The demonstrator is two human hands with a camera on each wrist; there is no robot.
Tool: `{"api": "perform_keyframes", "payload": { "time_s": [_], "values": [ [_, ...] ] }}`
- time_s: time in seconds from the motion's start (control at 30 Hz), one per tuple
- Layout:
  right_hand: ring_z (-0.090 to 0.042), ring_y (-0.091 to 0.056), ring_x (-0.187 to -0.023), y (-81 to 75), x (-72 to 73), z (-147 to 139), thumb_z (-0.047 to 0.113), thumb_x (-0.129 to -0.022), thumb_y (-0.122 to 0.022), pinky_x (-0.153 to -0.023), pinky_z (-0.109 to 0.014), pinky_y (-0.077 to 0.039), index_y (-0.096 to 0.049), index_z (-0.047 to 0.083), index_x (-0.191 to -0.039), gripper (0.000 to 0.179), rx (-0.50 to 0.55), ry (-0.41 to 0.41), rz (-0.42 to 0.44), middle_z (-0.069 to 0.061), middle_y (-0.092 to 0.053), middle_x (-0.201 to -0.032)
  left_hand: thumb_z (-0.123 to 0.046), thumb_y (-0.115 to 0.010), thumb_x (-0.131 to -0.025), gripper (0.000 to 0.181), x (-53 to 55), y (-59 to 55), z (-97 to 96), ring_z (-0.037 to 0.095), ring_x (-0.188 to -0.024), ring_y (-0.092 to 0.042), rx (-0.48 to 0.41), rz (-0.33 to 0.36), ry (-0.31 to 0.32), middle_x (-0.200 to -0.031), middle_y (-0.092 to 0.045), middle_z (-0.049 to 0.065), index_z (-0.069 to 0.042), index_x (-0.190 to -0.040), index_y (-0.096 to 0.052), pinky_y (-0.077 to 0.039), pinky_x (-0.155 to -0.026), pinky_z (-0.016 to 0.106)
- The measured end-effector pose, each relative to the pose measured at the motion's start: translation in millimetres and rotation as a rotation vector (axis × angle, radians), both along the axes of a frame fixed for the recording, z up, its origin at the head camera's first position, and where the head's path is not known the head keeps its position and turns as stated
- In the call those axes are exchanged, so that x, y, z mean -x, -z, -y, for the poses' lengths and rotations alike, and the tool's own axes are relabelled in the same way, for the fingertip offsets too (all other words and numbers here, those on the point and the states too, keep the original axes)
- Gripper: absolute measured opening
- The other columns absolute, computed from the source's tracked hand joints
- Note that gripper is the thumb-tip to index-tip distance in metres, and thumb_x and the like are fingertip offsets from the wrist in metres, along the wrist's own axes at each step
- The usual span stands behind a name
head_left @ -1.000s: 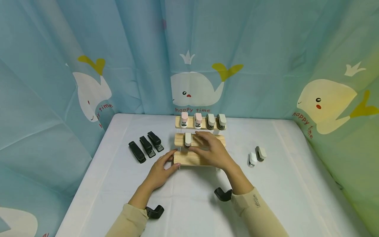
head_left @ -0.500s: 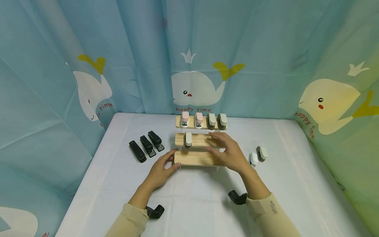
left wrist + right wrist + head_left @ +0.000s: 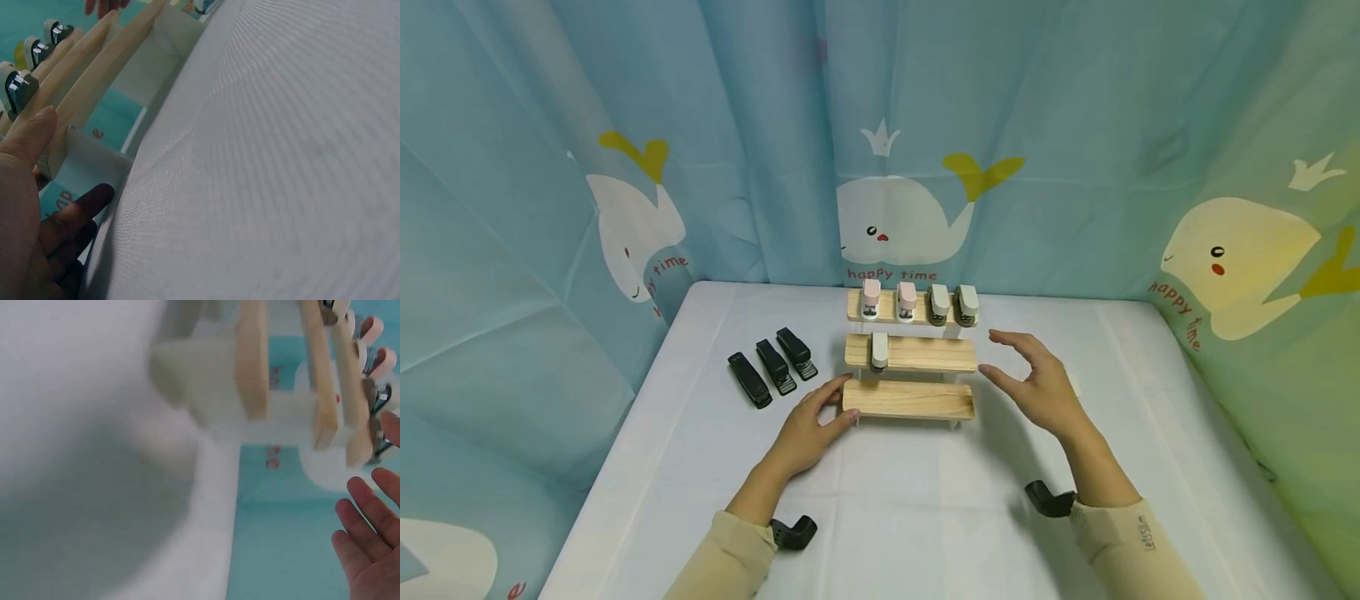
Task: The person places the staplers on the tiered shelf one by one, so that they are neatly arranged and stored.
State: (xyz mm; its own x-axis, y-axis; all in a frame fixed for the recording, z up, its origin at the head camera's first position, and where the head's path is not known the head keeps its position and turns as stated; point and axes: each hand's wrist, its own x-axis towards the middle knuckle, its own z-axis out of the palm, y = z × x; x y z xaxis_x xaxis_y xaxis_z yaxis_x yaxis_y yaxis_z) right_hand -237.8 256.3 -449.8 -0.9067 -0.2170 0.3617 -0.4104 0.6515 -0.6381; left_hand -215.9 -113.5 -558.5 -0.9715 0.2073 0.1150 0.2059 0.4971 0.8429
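A three-tier wooden display rack (image 3: 925, 402) stands on the table. My left hand (image 3: 802, 433) holds the left end of its lowest board between thumb and fingers; the left wrist view shows the thumb (image 3: 37, 134) against the wood. One small white stapler (image 3: 879, 350) stands at the left of the middle tier. On the top tier are two pink staplers, including the left one (image 3: 870, 298), and two grey-white ones, including the rightmost (image 3: 967, 305). My right hand (image 3: 1041, 387) hovers right of the rack, fingers spread and holding nothing.
Several black staplers, including one in the middle (image 3: 776, 367), lie in a slanted row left of the rack. A pale edge (image 3: 1075, 384) shows behind the right hand, mostly hidden. A blue whale-print curtain (image 3: 775, 167) surrounds the white table (image 3: 895, 525).
My right hand has moved away from the white stapler on the middle tier and out to the right, now covering the two small staplers lying there. The left hand stays at the rack.
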Motion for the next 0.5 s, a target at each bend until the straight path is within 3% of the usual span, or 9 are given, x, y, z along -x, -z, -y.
{"api": "perform_keyframes", "payload": {
  "time_s": [0.23, 0.37, 0.5],
  "values": [
    [-0.044, -0.048, -0.140, 6.2, -4.4, -28.4, 0.033, -0.097, -0.075, -0.107, -0.067, -0.042, -0.054, 0.007, -0.148, 0.061, -0.085, 0.067, 0.113, -0.018, -0.056, -0.147, -0.057, -0.070, -0.094, 0.063, -0.1, -0.6, -0.2, 0.026, -0.137, -0.054, -0.005, 0.008, 0.001, -0.126, -0.069, -0.009, -0.048, -0.152, -0.046, -0.039, -0.117, 0.058],
    [-0.045, -0.052, -0.132, 10.0, -5.9, -42.2, 0.036, -0.098, -0.074, -0.100, -0.065, -0.045, -0.053, 0.005, -0.149, 0.064, -0.146, 0.090, 0.147, -0.021, -0.054, -0.148, -0.056, -0.071, -0.094, 0.063, -0.4, -1.8, -0.1, 0.026, -0.136, -0.055, -0.012, 0.011, 0.006, -0.126, -0.069, -0.008, -0.047, -0.151, -0.046, -0.039, -0.117, 0.058],
    [-0.050, -0.047, -0.135, 12.5, -6.6, -55.7, 0.037, -0.097, -0.074, -0.105, -0.068, -0.040, -0.051, 0.000, -0.149, 0.067, -0.195, 0.088, 0.176, -0.025, -0.051, -0.148, -0.055, -0.071, -0.094, 0.063, 0.2, -2.2, 0.2, 0.026, -0.136, -0.055, -0.007, 0.017, 0.004, -0.126, -0.068, -0.007, -0.048, -0.151, -0.046, -0.039, -0.117, 0.057]
  ]
}}
